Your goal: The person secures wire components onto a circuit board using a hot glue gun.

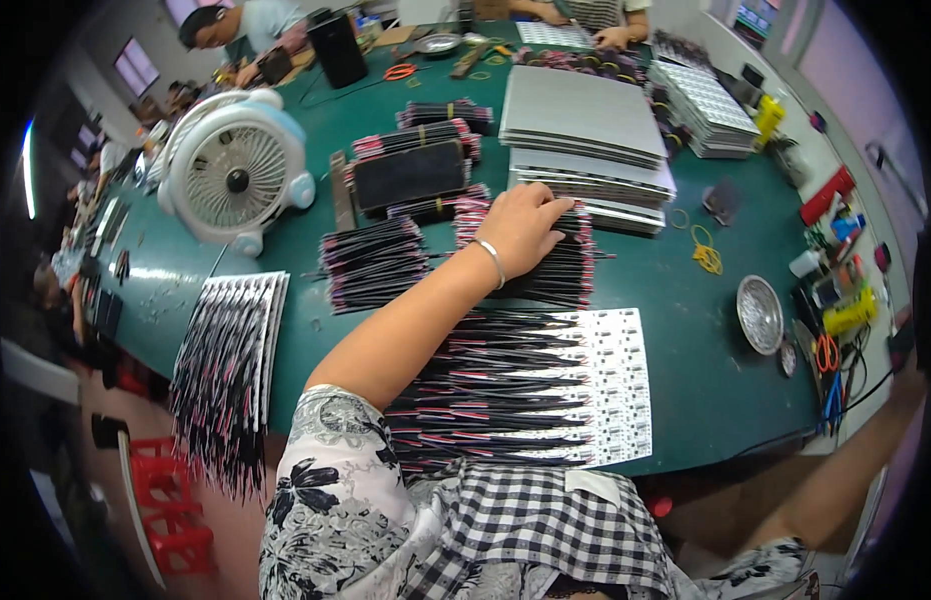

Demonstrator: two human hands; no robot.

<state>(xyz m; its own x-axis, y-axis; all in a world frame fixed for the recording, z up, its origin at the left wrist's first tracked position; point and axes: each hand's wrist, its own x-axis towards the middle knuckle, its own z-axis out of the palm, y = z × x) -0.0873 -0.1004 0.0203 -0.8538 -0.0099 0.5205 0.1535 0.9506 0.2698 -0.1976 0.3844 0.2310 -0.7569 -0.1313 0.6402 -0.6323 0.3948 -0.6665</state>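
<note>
a: one arm is out over the green table (685,300), and it looks like the left hand (520,228), palm down, fingers spread on a bundle of black and red wires (560,265). pressing flat, i'd say, not pinching.

b: and the right hand?

a: not in view, so i can't tell its state. the bundle lies mid-table, just in front of the stack of grey panels (585,140) and just beyond the white circuit strips (610,385) with their own wire tails fanned to the left.

b: how would you handle that bundle well?

a: keep the palm flat so the thin leads stay parallel, and lift by the middle, because loose ends would snag the neighbouring pile (373,262).

b: textures?

a: the wires look slim, flexible and glossy, the strips flat, stiff and dotted with small parts. there's a silver bracelet (491,258) on the wrist, a round white desk fan (233,172) to the left, and a shallow metal dish (759,314) to the right, near yellow rubber bands (705,252).
</note>
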